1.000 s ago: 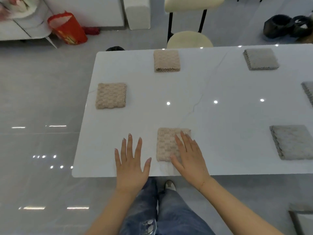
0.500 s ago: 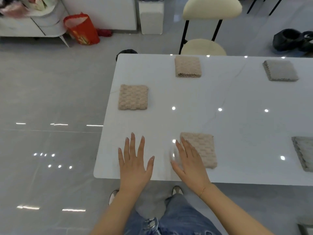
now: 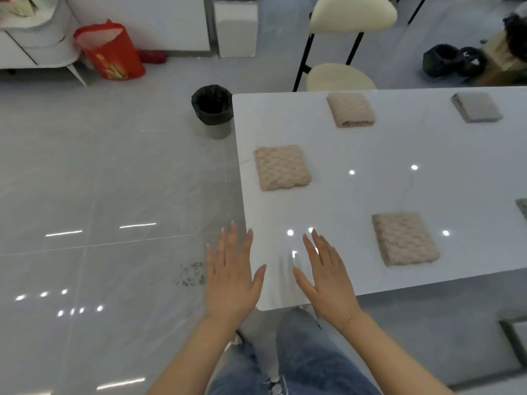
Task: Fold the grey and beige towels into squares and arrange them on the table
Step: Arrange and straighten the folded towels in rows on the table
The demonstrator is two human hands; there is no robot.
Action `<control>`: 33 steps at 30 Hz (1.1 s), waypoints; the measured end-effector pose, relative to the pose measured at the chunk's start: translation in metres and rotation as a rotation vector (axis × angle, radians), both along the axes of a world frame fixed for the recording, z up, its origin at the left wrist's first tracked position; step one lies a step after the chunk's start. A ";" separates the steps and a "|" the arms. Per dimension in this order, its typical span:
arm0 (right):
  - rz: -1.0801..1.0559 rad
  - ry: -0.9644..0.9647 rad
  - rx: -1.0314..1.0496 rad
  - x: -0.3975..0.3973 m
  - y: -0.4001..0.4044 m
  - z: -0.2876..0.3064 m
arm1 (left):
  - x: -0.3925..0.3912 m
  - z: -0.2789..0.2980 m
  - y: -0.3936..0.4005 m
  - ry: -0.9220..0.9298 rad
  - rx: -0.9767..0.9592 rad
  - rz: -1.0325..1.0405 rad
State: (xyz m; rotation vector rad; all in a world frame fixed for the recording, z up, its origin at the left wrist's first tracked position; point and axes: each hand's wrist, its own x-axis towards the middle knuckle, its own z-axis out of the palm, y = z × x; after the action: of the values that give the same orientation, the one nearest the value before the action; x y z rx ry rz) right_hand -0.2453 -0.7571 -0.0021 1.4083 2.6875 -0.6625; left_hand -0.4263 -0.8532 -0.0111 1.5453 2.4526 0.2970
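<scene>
Three beige towels lie folded into squares on the white table [image 3: 370,195]: one near the front edge [image 3: 405,238], one by the left edge [image 3: 281,167], one at the far side [image 3: 350,109]. A folded grey towel [image 3: 476,106] sits far right, and the corner of another grey towel [image 3: 522,206] shows at the right frame edge. My left hand [image 3: 232,276] hovers flat with fingers apart over the table's front left corner. My right hand [image 3: 328,273] is flat and open above the table, left of the near beige towel and apart from it. Both hands hold nothing.
A black bin [image 3: 212,109] stands on the floor at the table's far left corner. A cream chair [image 3: 342,52] is pushed against the far side. A red bag [image 3: 109,49] and white furniture stand at the back left. Dark objects [image 3: 453,61] lie at the back right.
My right hand has come off the near beige towel, which now lies to its right. The view has swung left, and both hands now sit at the table's left corner.
</scene>
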 end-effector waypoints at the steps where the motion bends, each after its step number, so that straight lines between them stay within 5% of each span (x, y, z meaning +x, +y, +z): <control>1: -0.003 0.000 0.005 -0.008 -0.005 0.000 | -0.009 0.000 -0.002 -0.011 -0.002 -0.003; 23: -0.325 0.041 -0.045 -0.119 0.034 -0.019 | -0.141 0.010 0.102 -0.154 -0.138 -0.179; 33: -0.663 -0.026 0.052 -0.187 0.045 -0.010 | -0.208 0.005 0.189 -0.203 -0.134 -0.613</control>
State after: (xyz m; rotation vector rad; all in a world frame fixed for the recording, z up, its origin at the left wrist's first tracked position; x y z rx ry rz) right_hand -0.4322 -0.7125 -0.0124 2.3198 2.1959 -0.5842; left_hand -0.6348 -0.6637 -0.0059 1.9889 1.7041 0.1601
